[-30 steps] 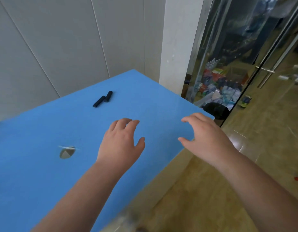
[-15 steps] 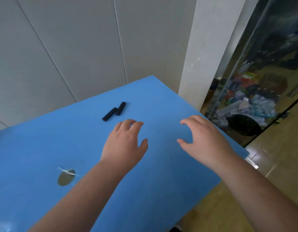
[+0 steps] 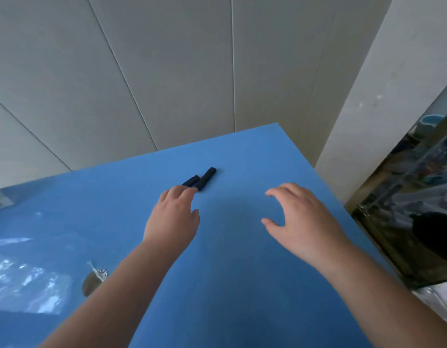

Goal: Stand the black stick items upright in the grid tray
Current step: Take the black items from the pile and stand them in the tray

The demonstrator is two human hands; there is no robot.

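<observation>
Palm-down, left hand (image 3: 172, 219) fingers (image 3: 184, 193) over black sticks (image 3: 203, 179), right hand (image 3: 303, 222) spread

The left hand (image 3: 172, 217) covers the near end of one black stick (image 3: 191, 181), and both forearms run off the bottom edge.

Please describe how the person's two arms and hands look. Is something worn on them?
Both forearms are bare, with no sleeve in view. The left hand and the right hand wear no glove, ring, watch or bracelet that I can see. No markings show on them.
</observation>
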